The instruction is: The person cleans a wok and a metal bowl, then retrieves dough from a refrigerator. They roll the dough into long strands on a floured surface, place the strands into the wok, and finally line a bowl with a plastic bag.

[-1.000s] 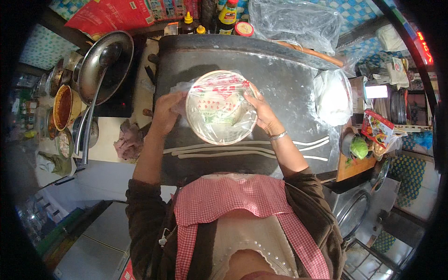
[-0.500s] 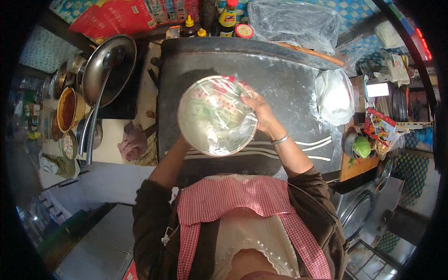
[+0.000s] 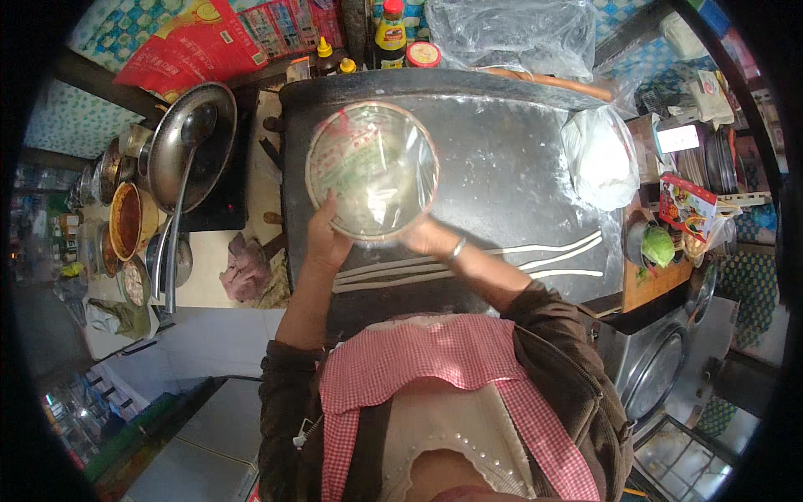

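A round bowl [image 3: 436,171], its top wrapped in see-through plastic film [image 3: 381,163] with red and green print, is held over the dark board. My left hand [image 3: 329,238] grips its lower left side, the thumb up over the rim. My right hand [image 3: 431,238] is at the lower right edge, its fingers partly hidden beneath the bowl. Long pale strips of dough [image 3: 552,253] lie across the near part of the board, under my forearms. What the bowl contains is hard to make out through the shiny film.
The dark floured board [image 3: 502,184] has a raised back edge. A white plastic bag [image 3: 600,159] lies on its right side, with a green cabbage [image 3: 658,247] beyond. To the left are a wok [image 3: 188,159] with a ladle and a crumpled cloth [image 3: 245,268]. Bottles [image 3: 390,38] stand behind.
The bowl has moved left and away from me, and its print has turned. My right hand has slid from the upper right rim to the bottom edge; my left hand now shows at the side.
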`<state>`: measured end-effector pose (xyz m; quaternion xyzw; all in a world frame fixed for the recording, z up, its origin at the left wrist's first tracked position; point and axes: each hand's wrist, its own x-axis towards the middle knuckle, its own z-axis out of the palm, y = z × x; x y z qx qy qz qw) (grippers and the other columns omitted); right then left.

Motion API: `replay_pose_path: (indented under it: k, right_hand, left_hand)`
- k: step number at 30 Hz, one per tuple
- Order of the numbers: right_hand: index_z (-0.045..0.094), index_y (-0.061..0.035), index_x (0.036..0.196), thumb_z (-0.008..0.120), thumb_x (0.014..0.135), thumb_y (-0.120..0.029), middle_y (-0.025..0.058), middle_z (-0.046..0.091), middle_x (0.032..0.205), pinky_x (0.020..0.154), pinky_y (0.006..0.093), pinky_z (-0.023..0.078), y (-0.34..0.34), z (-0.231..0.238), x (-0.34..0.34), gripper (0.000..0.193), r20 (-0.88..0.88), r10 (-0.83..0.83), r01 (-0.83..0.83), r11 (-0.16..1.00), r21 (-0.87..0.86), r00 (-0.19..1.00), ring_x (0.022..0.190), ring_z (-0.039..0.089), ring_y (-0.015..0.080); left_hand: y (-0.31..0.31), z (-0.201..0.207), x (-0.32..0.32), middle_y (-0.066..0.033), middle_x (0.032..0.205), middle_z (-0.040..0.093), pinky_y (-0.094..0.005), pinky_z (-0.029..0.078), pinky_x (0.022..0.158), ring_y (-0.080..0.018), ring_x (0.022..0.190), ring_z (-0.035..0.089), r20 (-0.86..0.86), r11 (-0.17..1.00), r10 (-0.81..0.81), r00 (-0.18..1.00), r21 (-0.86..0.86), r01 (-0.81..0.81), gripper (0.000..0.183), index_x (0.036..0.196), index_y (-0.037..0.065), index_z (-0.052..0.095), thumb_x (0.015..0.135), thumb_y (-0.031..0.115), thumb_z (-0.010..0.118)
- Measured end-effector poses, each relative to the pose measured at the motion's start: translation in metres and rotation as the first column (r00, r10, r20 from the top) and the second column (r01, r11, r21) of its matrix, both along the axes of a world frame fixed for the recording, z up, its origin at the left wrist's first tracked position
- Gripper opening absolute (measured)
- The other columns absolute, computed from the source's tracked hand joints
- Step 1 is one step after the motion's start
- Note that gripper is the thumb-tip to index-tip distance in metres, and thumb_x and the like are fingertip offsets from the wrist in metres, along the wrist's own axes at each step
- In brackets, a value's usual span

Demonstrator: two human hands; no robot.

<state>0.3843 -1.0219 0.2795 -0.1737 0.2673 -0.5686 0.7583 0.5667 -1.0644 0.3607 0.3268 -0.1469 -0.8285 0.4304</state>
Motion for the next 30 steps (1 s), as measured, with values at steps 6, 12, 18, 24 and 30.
replay_pose_path:
  k: [6, 12, 18, 24, 30]
  right_hand:
    - [0.058, -0.0005, 0.138, 0.054, 0.106, -0.009, 0.0116, 0.067, 0.126, 0.105, 0.0350, 0.050, 0.037, 0.021, -0.014, 0.034, -0.482, 0.100, 0.004, 0.978, 0.210, 0.870, 0.117, 0.062, 0.0201]
    - [0.064, -0.0025, 0.126, 0.054, 0.106, -0.010, 0.0052, 0.067, 0.117, 0.095, 0.0299, 0.049, -0.002, 0.046, -0.054, 0.023, -0.618, -0.261, 0.323, 0.946, -0.012, 0.742, 0.107, 0.060, 0.0129]
    - [0.055, -0.0047, 0.137, 0.046, 0.110, -0.019, 0.0086, 0.066, 0.126, 0.097, 0.0353, 0.054, -0.036, 0.066, -0.042, 0.031, -0.294, -0.213, 0.243, 0.967, 0.072, 0.932, 0.112, 0.064, 0.0198]
    - [0.056, -0.0069, 0.136, 0.044, 0.111, -0.020, 0.0079, 0.064, 0.126, 0.097, 0.0354, 0.056, -0.051, 0.027, -0.029, 0.031, -0.174, -0.167, 0.211, 0.937, 0.277, 0.970, 0.114, 0.064, 0.0206]
    - [0.056, -0.0046, 0.134, 0.045, 0.109, -0.007, 0.0121, 0.061, 0.128, 0.095, 0.0324, 0.056, -0.050, -0.002, -0.016, 0.027, -0.449, -0.167, 0.273, 0.945, 0.182, 0.878, 0.115, 0.060, 0.0206]
  left_hand:
    - [-0.014, -0.050, 0.009, -0.0139, 0.144, 0.056, -0.0444, 0.043, 0.114, -0.0304, 0.132, 0.055, 0.145, 0.994, 0.086, 0.986, 0.057, -0.095, 0.050, 0.149, -0.001, 0.043, 0.109, 0.029, 0.051]
    - [-0.015, -0.079, 0.015, -0.0141, 0.149, 0.051, -0.0442, 0.050, 0.106, -0.0290, 0.132, 0.055, 0.567, 0.993, -0.076, 0.820, -0.028, 0.111, 0.066, 0.152, 0.002, 0.041, 0.102, 0.037, 0.065]
    - [-0.015, -0.017, 0.000, -0.0273, 0.159, 0.034, -0.0500, 0.037, 0.116, -0.0397, 0.141, 0.045, 0.827, 0.531, 0.562, -0.019, -0.343, 0.775, 0.104, 0.156, -0.003, 0.034, 0.080, 0.051, 0.082]
    - [-0.030, -0.067, -0.041, -0.0327, 0.168, 0.008, -0.0532, 0.004, 0.127, -0.0446, 0.158, 0.003, 0.805, 0.107, 0.585, 0.099, -0.198, 0.974, 0.129, 0.157, -0.014, 0.019, 0.077, 0.073, 0.071]
    - [-0.031, -0.079, -0.050, -0.0329, 0.168, -0.008, -0.0531, -0.003, 0.127, -0.0441, 0.157, -0.012, 0.831, 0.142, 0.528, -0.176, 0.118, 0.983, 0.131, 0.158, -0.014, 0.011, 0.084, 0.084, 0.054]
